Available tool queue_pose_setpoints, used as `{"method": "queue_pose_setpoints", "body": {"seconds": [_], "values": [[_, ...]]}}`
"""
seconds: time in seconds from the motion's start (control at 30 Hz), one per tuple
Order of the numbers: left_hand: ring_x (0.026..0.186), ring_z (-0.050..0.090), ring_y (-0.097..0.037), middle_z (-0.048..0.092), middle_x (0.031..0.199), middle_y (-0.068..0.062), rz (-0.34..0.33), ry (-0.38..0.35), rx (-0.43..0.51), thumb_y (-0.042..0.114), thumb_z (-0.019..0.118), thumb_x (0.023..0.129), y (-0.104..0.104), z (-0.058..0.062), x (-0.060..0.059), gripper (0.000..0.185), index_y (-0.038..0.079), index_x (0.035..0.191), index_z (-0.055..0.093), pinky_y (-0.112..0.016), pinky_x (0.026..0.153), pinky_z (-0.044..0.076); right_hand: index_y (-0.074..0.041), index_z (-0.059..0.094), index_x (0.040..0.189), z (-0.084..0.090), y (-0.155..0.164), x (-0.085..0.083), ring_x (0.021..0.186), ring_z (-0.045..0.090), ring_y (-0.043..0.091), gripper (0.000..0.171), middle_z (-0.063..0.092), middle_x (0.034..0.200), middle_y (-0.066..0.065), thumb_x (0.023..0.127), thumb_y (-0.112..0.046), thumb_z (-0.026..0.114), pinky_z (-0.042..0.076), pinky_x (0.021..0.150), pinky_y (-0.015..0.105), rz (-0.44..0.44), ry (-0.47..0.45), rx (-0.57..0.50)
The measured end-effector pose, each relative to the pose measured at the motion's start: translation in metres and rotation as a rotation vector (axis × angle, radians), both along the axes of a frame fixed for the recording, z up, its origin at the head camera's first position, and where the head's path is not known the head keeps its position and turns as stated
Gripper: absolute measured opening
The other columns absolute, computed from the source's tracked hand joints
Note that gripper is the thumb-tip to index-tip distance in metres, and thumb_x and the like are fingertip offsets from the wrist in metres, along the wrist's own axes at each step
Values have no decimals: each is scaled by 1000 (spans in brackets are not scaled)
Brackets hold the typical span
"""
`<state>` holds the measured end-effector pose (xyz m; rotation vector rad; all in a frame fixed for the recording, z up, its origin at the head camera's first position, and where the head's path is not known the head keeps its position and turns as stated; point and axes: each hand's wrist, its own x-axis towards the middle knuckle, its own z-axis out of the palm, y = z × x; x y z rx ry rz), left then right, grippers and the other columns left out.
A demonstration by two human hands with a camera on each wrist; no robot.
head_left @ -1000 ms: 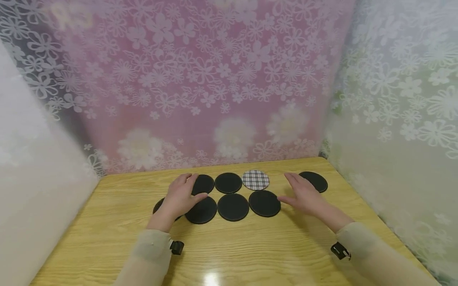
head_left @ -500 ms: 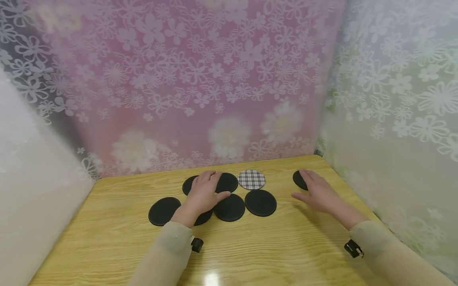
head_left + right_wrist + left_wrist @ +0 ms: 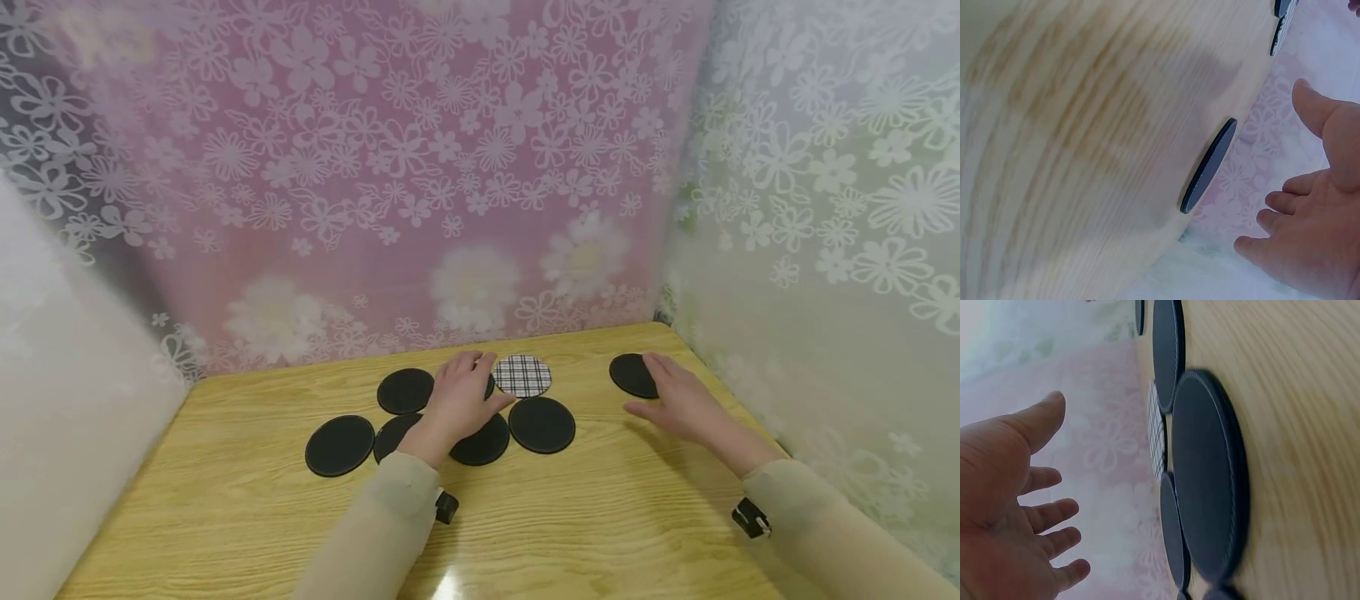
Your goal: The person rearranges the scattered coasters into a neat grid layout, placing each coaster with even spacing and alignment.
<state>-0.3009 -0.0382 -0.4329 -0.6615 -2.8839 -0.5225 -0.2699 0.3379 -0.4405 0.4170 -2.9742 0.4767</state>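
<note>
Several round black coasters with stitched rims lie flat in two rows, among them one at the left end (image 3: 340, 446) and one at the front right (image 3: 542, 425). A white coaster with dark plaid lines (image 3: 523, 376) lies in the back row. My left hand (image 3: 459, 400) hovers above the middle of the rows, fingers spread and holding nothing; it partly hides the coasters beneath. In the left wrist view a gap shows between that hand and a black coaster (image 3: 1207, 475). Off to the right, my right hand (image 3: 678, 400) hovers with relaxed fingers beside a lone black coaster (image 3: 632, 375), apart from it.
The wooden table (image 3: 225, 500) carries everything. A pink flowered curtain (image 3: 420, 183) hangs behind its back edge, and a pale flowered curtain (image 3: 817, 275) runs along the right side. Small black devices are strapped at both wrists.
My left hand has moved rightward over the coasters, uncovering the left ones. My right hand has shifted slightly right, away from the front-right coaster. The coasters keep their arrangement while the head view turns a little.
</note>
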Motion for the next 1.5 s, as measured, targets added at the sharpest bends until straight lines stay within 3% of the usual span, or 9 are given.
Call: {"method": "queue_pose_setpoints", "body": {"seconds": [0.4, 0.73, 1.07, 1.5], "values": [[161, 34, -34, 42, 171, -11, -1, -45, -12, 58, 68, 107, 44, 4, -7, 79, 17, 170, 43, -58, 130, 25, 22, 24, 163, 0, 16, -10, 148, 31, 68, 103, 26, 165, 49, 103, -41, 81, 33, 116, 77, -40, -55, -10], [156, 40, -32, 50, 165, -8, 29, -34, -4, 61, 68, 106, 71, 2, -9, 77, 18, 168, 48, -63, 129, 23, 23, 19, 163, -1, 29, -23, 149, 29, 68, 109, 24, 165, 49, 102, -43, 81, 32, 117, 77, -45, -129, -22], [155, 42, -31, 51, 164, -7, -6, -59, -52, 62, 68, 106, 99, -9, -11, 76, 20, 167, 51, -62, 129, 24, 28, 25, 157, -6, 36, -36, 144, 37, 69, 109, 32, 158, 53, 98, -39, 86, 37, 115, 75, -48, -166, -41], [155, 42, -28, 52, 164, -4, -25, -85, -77, 63, 67, 106, 116, -18, -11, 77, 22, 168, 49, -59, 130, 25, 26, 23, 160, -11, 44, -46, 146, 35, 69, 107, 29, 160, 53, 102, -42, 82, 37, 115, 75, -72, -239, -55]]}}
